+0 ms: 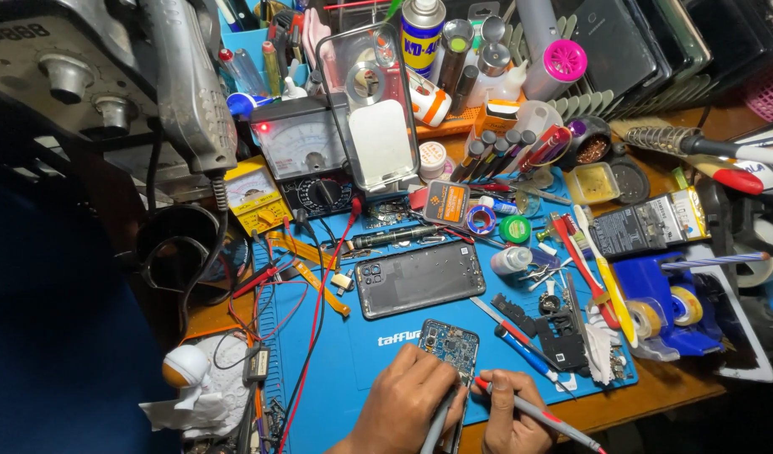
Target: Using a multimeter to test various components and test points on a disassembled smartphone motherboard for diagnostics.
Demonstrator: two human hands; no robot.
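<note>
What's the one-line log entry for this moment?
left hand: grey probe on blue circuit board | right hand: red probe | surface: blue mat

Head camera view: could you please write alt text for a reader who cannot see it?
Two hands hold probes to a small blue circuit board on a blue mat: the left hand a grey probe, the right hand a red-tipped one. A phone shell, meters, tape and tools crowd the bench behind.
</note>
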